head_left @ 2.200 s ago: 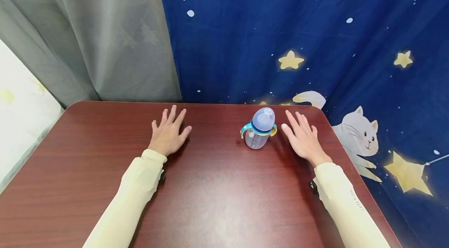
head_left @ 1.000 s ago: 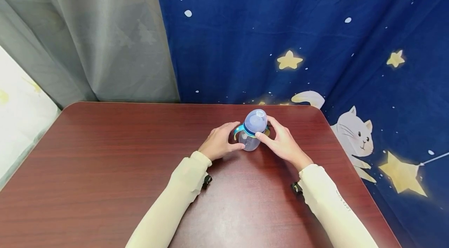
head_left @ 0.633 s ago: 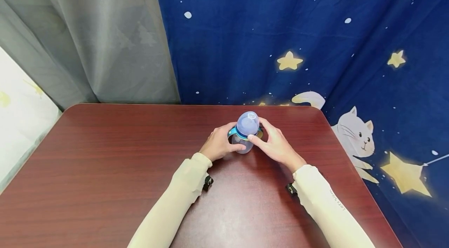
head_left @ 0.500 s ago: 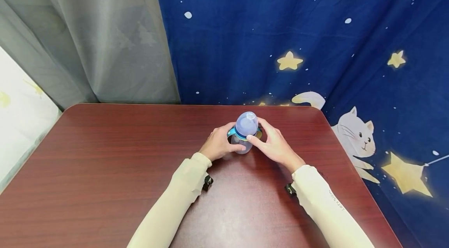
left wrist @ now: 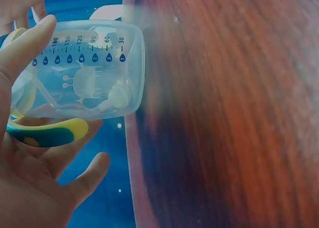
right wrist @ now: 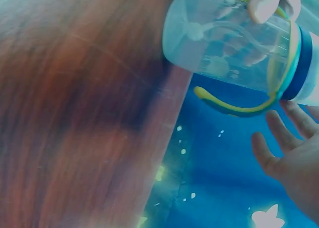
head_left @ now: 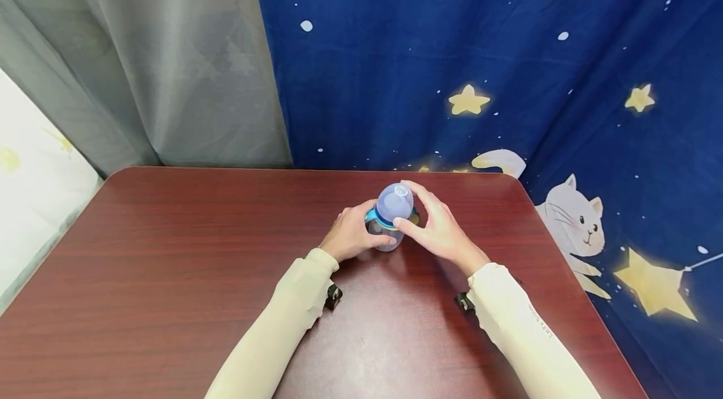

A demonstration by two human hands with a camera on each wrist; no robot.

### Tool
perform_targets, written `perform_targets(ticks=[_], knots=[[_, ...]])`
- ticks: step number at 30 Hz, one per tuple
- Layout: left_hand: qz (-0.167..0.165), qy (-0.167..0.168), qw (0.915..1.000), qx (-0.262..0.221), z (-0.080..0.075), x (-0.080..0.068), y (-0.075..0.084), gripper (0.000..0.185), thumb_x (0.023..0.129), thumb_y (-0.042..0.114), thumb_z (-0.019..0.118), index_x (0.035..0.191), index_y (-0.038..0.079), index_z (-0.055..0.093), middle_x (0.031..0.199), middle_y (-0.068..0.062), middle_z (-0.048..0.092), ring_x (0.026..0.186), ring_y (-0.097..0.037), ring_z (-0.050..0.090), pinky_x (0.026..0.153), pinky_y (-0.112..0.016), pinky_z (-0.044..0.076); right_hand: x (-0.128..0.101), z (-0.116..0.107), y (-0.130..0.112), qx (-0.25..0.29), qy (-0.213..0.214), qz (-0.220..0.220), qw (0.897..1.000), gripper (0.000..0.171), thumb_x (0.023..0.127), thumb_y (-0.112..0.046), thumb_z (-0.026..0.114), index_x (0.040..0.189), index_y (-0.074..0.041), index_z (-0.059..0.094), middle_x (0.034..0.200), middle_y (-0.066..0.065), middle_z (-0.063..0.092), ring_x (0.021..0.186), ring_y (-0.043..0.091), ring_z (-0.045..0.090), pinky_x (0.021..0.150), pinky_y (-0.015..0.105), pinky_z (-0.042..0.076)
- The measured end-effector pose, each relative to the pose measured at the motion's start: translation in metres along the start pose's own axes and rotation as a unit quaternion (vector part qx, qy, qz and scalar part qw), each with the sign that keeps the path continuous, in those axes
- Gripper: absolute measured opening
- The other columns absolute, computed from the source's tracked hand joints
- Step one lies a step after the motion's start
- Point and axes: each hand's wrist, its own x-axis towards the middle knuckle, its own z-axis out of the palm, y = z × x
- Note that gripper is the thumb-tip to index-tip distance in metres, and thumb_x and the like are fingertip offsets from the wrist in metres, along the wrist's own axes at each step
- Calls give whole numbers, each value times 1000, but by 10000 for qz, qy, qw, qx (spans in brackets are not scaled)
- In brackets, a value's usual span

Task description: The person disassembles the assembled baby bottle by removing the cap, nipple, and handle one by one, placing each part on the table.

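Observation:
A clear baby bottle (head_left: 386,240) with a blue collar, a domed pale-blue cap (head_left: 394,201) and blue-and-yellow side handles is between my hands, cap up. My left hand (head_left: 351,233) grips it from the left, thumb across the front near the collar and fingers behind, by one handle (left wrist: 55,133). From the right, my right hand (head_left: 440,229) holds the cap, with the thumb at its lower front and fingers round the far side. Measuring marks and a straw with a weighted end (left wrist: 118,94) show through the wall. Whether the base touches the table cannot be told.
The reddish-brown wooden table (head_left: 186,273) spreads around both forearms. Behind its far edge hang a grey curtain (head_left: 186,73) and a blue curtain (head_left: 373,60) with stars and a cat. A dark wrist camera (head_left: 333,296) sits under the left sleeve.
Both hands came in from apart and took hold of the baby bottle. It has shifted left and slightly nearer. Lately the right fingers have moved higher over the cap.

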Motion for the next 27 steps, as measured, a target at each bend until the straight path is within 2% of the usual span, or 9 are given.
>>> perform_targets(ticks=[4,12,27], knots=[[66,-61,9999,138,-5,0,3,73,69,42,90,132,19,62,110,6,71,95,-12,65,84,-35,50,3,-5,-5,-16,98,-115,9999,70,87,-28,77,149,-21,44,143,3,53,132,23,47,107,54,36],[55,-76,9996,250,-17,-4,6,73,67,44,91,131,22,63,106,10,71,91,-8,64,80,-36,49,8,-8,-9,120,102,-313,9994,66,85,-24,78,144,-17,51,139,2,57,130,20,50,108,49,36],[66,75,9989,455,-19,-7,10,73,67,51,89,129,22,63,105,10,70,89,-12,65,77,-37,50,8,-9,-12,45,153,-385,9991,65,85,-23,77,143,-10,51,139,6,57,131,23,49,108,50,36]])
